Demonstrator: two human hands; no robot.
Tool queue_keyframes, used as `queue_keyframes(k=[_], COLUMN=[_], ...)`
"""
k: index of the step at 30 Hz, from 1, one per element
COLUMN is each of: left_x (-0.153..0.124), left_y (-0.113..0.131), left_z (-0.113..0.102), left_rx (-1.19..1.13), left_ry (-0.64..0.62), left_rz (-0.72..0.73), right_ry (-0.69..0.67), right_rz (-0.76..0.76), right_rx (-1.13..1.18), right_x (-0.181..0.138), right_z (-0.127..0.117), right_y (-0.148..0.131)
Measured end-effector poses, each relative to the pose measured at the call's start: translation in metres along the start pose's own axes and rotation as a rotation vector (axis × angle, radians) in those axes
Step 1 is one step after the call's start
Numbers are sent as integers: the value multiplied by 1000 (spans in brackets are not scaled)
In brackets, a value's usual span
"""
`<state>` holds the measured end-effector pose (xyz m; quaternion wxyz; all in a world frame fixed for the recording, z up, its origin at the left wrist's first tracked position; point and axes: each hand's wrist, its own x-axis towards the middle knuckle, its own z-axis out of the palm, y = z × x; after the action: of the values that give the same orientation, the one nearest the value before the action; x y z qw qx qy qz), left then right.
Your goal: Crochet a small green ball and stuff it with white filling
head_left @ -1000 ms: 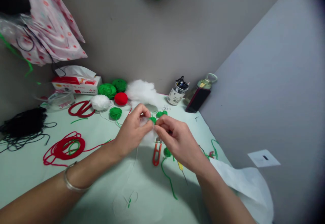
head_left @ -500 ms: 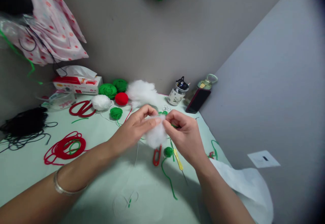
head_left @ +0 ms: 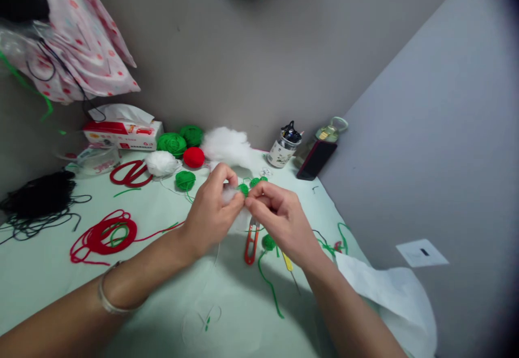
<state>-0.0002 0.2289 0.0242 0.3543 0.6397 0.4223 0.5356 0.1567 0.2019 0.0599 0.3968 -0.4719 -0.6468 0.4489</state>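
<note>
My left hand [head_left: 211, 214] is closed around a tuft of white stuffing [head_left: 229, 194], partly hidden by the fingers. Against its thumb, my right hand [head_left: 281, 218] pinches with thumb and fingertips; what lies in that pinch is hidden. Small green crocheted pieces [head_left: 254, 182] show just behind the fingertips. Below the hands lie orange-handled thread snips [head_left: 251, 245] and a small green ball [head_left: 268, 242] with a yarn tail. A yellow-handled crochet hook [head_left: 287, 262] is partly covered by my right hand.
A heap of white stuffing [head_left: 226, 146] sits at the back beside green yarn balls [head_left: 172, 145] and a red one [head_left: 193, 157]. Red scissors [head_left: 128, 173], coiled red yarn [head_left: 106, 234] and black yarn [head_left: 38, 198] lie left. A jar [head_left: 283, 152] and phone [head_left: 317, 160] stand back right.
The stuffing, spread between both hands before, is now bunched mostly inside my left hand. Both hands have shifted slightly left, uncovering more of the snips and green pieces.
</note>
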Motion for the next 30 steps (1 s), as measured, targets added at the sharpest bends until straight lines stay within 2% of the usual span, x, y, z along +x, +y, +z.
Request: queue_keyframes(k=[5, 10, 13, 18, 23, 28, 30], left_x=[1, 5, 8, 10, 11, 5, 3], left_y=[10, 19, 15, 6, 6, 5, 3], left_z=[-8, -16, -17, -16, -14, -4, -1], left_rx=[-188, -419, -538, -521, -441, -210, -196], left_ry=[-223, -310, -309, -380, -334, -108, -80], left_rz=[-222, -280, -347, -399, -363, -241, -245], right_ry=[108, 259, 263, 185, 70, 6, 21], right_rz=[-37, -118, -129, -85, -40, -44, -61], right_rx=[-22, -162, -175, -114, -84, -207, -270], right_x=[3, 3, 3, 3, 1, -3, -3], right_z=[-1, -9, -13, -16, -15, -4, 1], right_y=[3, -2, -3, -1, -1, -6, -4])
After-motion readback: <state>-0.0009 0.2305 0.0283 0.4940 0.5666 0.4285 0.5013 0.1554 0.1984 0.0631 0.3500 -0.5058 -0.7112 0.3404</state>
